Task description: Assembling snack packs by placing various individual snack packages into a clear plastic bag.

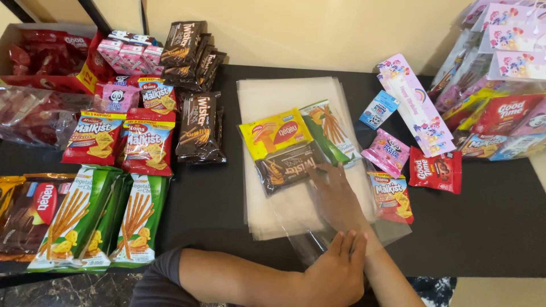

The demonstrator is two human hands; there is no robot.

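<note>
My right hand (336, 196) lies flat inside a clear plastic bag (318, 230), fingertips touching a brown biscuit packet (289, 166). A yellow wafer packet (274, 132) and a green stick-snack packet (330, 129) lie beside the brown one, seemingly in the same bag. At the bag's near, open end, my left hand (336, 268) presses down with fingers together. The bag rests on a stack of clear bags (267, 94) on the black table (216, 199).
Left of the stack lie rows of red cracker packets (149, 141), brown packets (199, 126), green stick packets (133, 227) and pink cartons (129, 52). To the right are loose small packets (435, 169), a pastel card (415, 103) and filled gift bags (500, 74).
</note>
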